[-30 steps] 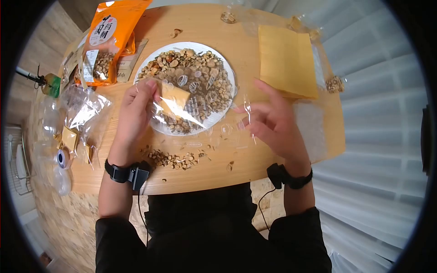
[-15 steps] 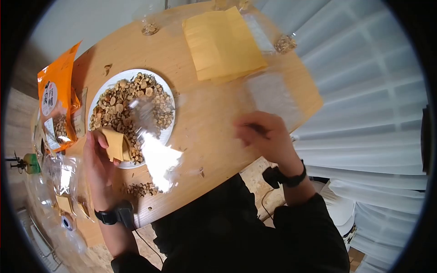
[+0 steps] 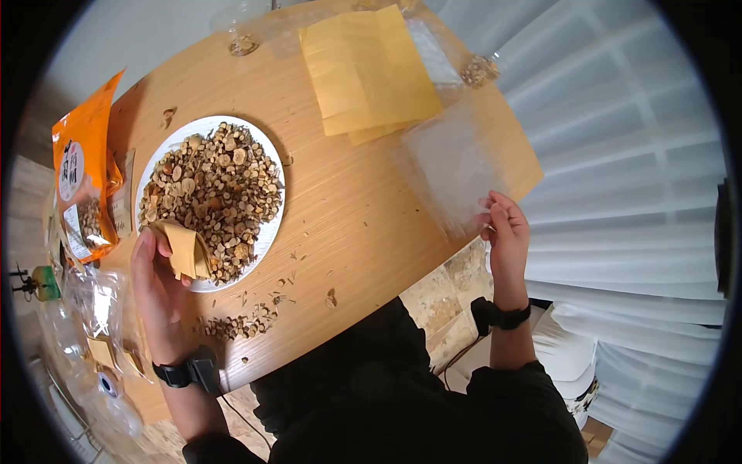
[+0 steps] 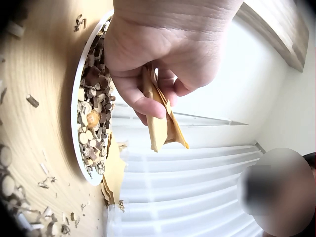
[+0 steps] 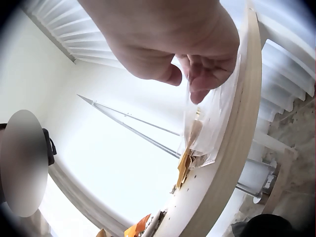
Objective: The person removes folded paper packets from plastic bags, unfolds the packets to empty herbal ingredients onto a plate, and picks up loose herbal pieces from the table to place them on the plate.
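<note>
Left hand [image 3: 157, 282]: thumb and fingers clamped on the folded yellow packet [image 3: 185, 251], just beside the plate [image 3: 268, 237], at the rim on the person's left. Left wrist view shows several paper layers in the pinch. Whether a flap could slip loose, cannot tell. Best kept snug, pressure even across the fold, no hard squeeze that would crease it.

Right hand [image 3: 508, 241]: fingertips together on thin film at the edge of the clear bags [image 3: 452, 158], which lie near the tabletop [image 3: 348, 209] edge. One layer or several in the pinch, cannot tell. Step in hand, as I judge it: parting one bag from the pile. Good practice: roll thumb against finger at a corner until a single layer comes free, then peel low and slowly. Film this thin probably clings; a quick tug could drag the pile towards the edge.

Yellow sheets [image 3: 367, 77] lie beside the bags, so peel away from them.

Dried pieces [image 3: 220, 189] heaped on the plate, close to the packet; left wrist best held steady, so as not to brush the heap. Loose bits [image 3: 243, 323] on the tabletop below the plate. Sensible to lift the bag over these rather than sweep it across; static could pick up crumbs.
</note>
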A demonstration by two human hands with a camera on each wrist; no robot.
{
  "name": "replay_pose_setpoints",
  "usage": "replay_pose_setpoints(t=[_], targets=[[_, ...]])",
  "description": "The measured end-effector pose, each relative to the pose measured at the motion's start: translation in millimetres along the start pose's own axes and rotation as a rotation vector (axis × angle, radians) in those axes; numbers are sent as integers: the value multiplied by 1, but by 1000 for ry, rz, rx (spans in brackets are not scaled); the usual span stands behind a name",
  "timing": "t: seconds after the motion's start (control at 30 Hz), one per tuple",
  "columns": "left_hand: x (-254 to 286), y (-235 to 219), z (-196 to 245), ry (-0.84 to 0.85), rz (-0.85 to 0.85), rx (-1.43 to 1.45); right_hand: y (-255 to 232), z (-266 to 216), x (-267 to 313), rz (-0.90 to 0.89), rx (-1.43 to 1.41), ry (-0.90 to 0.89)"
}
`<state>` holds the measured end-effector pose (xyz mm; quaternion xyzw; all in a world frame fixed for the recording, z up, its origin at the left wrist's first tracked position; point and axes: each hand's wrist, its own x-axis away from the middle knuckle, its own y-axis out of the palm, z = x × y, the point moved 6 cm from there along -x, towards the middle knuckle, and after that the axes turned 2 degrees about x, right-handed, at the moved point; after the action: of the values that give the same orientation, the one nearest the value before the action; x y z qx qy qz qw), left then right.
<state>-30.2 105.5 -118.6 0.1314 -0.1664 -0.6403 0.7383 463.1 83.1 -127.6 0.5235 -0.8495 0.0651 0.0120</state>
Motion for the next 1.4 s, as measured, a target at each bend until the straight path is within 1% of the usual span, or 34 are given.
replay_pose_setpoints(t=[0.03, 0.1, 0.13, 0.17, 0.2, 0.23, 0.27, 0.3, 0.33, 0.37, 0.4, 0.43, 0.47, 0.53, 0.57, 0.63, 0.7, 0.77, 0.83, 0.87, 0.93, 1.0, 1.07, 1.13, 1.2, 1.27, 1.33, 1.37, 1.4], targets=[[0, 0, 0, 1, -15, -1, 0, 1, 0, -5, 3, 1], [1, 1, -1, -21, -14, 9, 1, 2, -2, -108, 197, 17], [2, 0, -1, -42, -13, 18, 0, 3, -4, -120, 203, 15], [2, -1, -1, -38, 7, 23, -2, 1, -6, -137, 275, -65], [2, 1, 0, -45, -17, 23, -2, -3, -8, -158, 344, -147], [2, 2, 0, -52, -34, 22, -3, -8, -8, -189, 350, -148], [3, 2, 0, -44, -31, 12, -4, -12, -7, -201, 487, -99], [6, 3, 1, -49, 57, 6, -3, -15, -6, -226, 622, -55], [7, -1, -2, -84, 87, 35, 1, -23, -6, -207, 742, -104], [5, 2, 0, -89, -2, 17, 6, -29, -5, -201, 811, -134], [5, 6, 3, -69, -61, 67, 15, -38, -1, -214, 890, -163], [4, 6, 1, -92, -102, 94, 21, -44, 2, -223, 921, -203], [3, 5, 2, -76, -115, 118, 33, -53, 9, -222, 865, -261], [1, 6, 3, -72, -163, 157, 66, -64, 24, -384, 791, -231], [1, 6, 3, -60, -161, 164, 81, -65, 30, -403, 785, -234], [1, 8, 4, -49, -157, 164, 132, -65, 52, -735, 545, -238], [2, 11, 5, -62, -186, 167, 178, -76, 70, -809, 495, -161], [2, 12, 3, -69, -194, 147, 220, -78, 77, -947, 379, -176], [2, 13, 4, -73, -201, 130, 261, -76, 80, -1173, 382, -174], [2, 13, 2, -89, -195, 124, 277, -76, 80, -1180, 382, -176], [2, 14, 2, -99, -179, 122, 303, -72, 86, -1260, 221, -23], [3, 13, 6, -69, -153, 6, 320, -63, 81, -1304, 223, -27], [2, 11, 5, -75, -150, 11, 329, -53, 81, -1351, 221, -28], [2, 10, 3, -93, -159, 10, 332, -50, 80, -1318, 132, -73], [4, 14, 4, -26, -191, -102, 333, -50, 79, -1318, 97, -79], [5, 18, 5, -50, -174, -161, 331, -46, 77, -1310, 62, -86], [5, 19, 3, -47, -200, -184, 330, -36, 74, -1266, -60, 72], [4, 19, 2, -54, -199, -187, 330, -34, 74, -1265, -64, 78], [3, 17, -1, -71, -166, -193, 329, -31, 72, -1225, -78, 105]])
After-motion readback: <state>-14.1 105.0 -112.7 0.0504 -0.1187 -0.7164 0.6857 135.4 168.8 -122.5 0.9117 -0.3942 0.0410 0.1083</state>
